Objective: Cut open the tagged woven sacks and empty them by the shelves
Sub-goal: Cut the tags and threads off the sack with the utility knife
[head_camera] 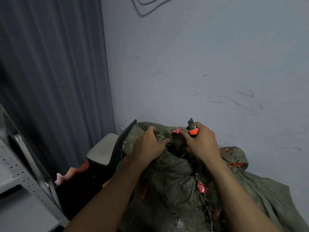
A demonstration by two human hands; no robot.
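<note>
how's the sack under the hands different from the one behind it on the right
The front sack gapes open at its frayed top; the rear sack has its neck bunched shut by a red tie. The left hand grips the front sack, and the right hand, holding the knife, is at its top; nothing touches the rear sack. Both are olive-green woven sacks with red tags.

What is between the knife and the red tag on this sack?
Nothing visible. The right hand holds the knife just right of the tag, blade pointing up; the left hand grips the sack farther left.
</note>
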